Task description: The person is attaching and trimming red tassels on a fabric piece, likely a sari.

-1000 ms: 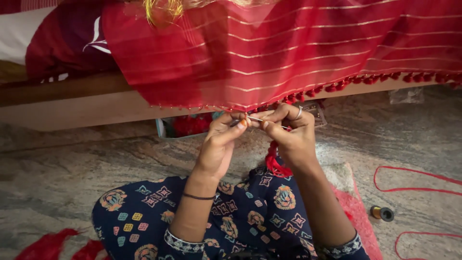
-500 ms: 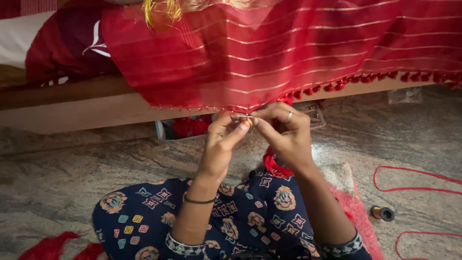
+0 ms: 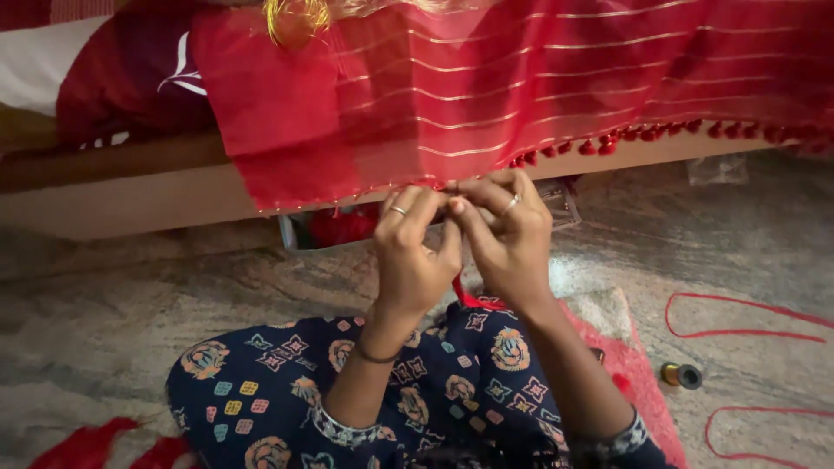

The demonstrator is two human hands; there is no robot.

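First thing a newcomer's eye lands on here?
The red cloth with gold stripes draped across the top, tassels along its hem. Just below centre, the left hand and right hand meet at that hem, pinching it. A small thread spool lies on the floor, lower right.

Red sheer cloth (image 3: 486, 95) w/ thin gold stripes hangs off the bed edge, lower hem at both hands. Hem carries a row of small red tassels (image 3: 599, 146) on the right half; left part bare, tiny beads only. Red thread (image 3: 465, 295) dangles below the hands.
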